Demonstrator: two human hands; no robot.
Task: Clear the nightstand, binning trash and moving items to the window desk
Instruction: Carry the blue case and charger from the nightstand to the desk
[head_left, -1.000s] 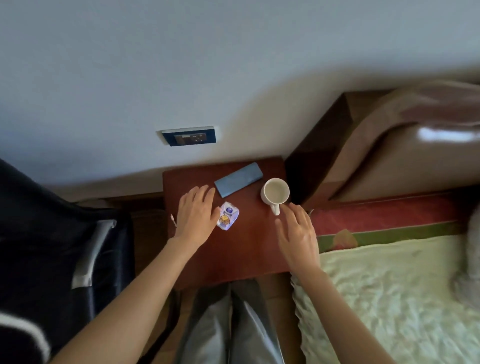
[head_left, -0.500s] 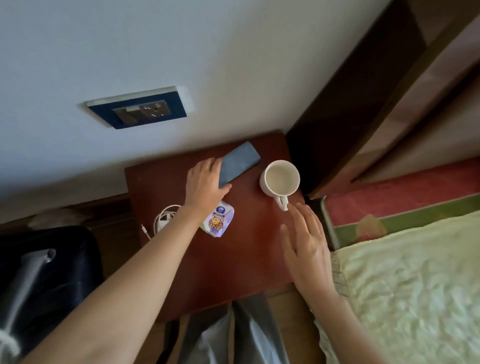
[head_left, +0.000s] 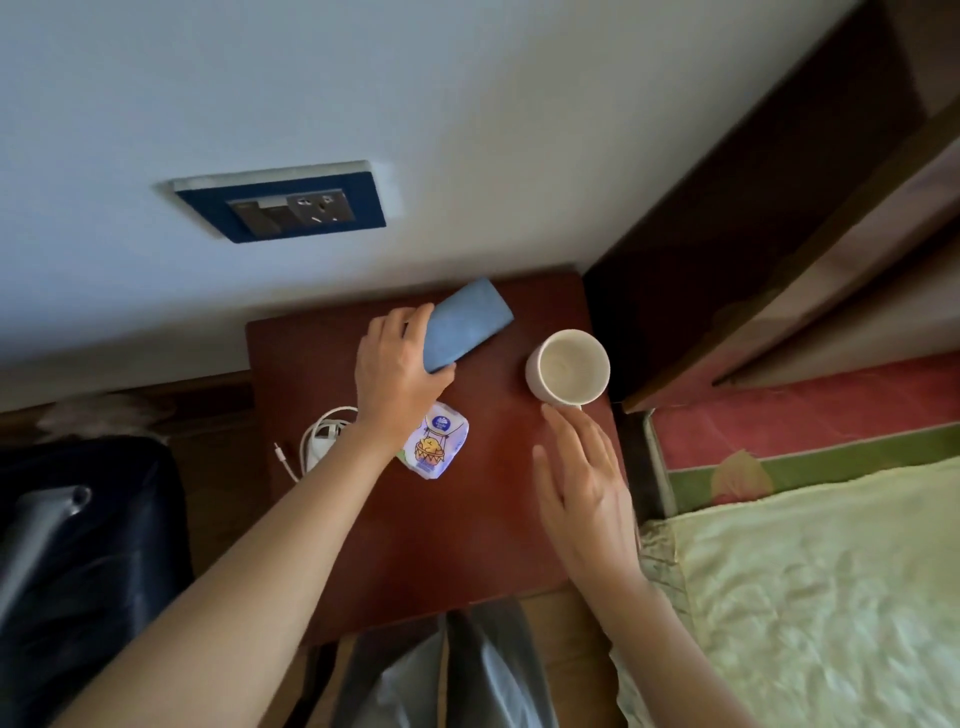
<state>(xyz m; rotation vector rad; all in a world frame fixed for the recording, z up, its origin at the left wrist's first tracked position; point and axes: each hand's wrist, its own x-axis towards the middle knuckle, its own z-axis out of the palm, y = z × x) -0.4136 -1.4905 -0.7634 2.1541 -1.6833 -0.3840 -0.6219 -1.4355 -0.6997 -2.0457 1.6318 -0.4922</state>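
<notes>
The blue flat case (head_left: 465, 326) sits at the rear of the nightstand (head_left: 467, 530), close to the wall, lying diagonally. The left hand (head_left: 397, 371) grips its near end, thumb curled under the lower edge and fingers wrapped over the upper edge. Whether the case is lifted clear of the surface cannot be told.

Just beside the left wrist lies a small tissue packet (head_left: 436, 441) with a cartoon print, flat on the nightstand. A white charger with coiled cable (head_left: 324, 434) lies at the left edge, partly hidden by the forearm.

A white mug (head_left: 569, 366) stands upright near the right rear corner. The right hand (head_left: 587, 483) is just in front of the mug, fingers straight and spread, holding nothing.

A wall socket (head_left: 291, 208) is mounted above the nightstand. A bed (head_left: 810, 597) adjoins the right side.
</notes>
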